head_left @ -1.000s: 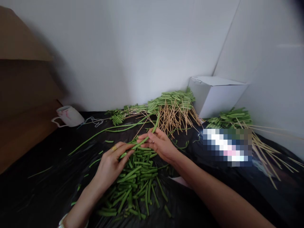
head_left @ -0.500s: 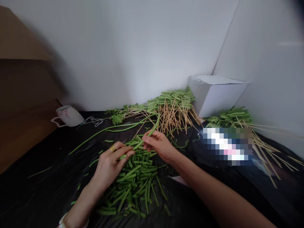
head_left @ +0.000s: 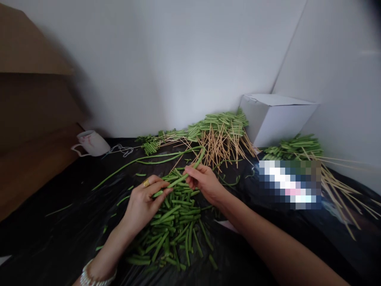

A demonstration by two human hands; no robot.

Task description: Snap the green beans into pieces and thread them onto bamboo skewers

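Note:
A long green bean (head_left: pixel 177 182) runs between my two hands, over a heap of short cut bean pieces (head_left: pixel 175 222). My left hand (head_left: pixel 145 200), with a gold ring, pinches it near its cut end, which pokes out past the thumb. Farther along, my right hand (head_left: pixel 204 182) holds the same bean between thumb and fingers. Beyond that hand the bean rises and bends over to the left. Other long beans (head_left: pixel 119 171) lie behind my left hand, stretching left across the black plastic sheet (head_left: pixel 74 234).
Bean pieces threaded on wooden skewers (head_left: pixel 220 127) are piled at the back. Another skewered bunch (head_left: pixel 297 147) lies at right, beside a white box (head_left: pixel 276 115) and a blurred-out patch. A white mug (head_left: pixel 93 143) and a cardboard box (head_left: pixel 35 107) stand at left.
The whole scene has shifted slightly right in the view as the camera turned. Both hands keep the same hold on the bean, with hardly any other movement visible.

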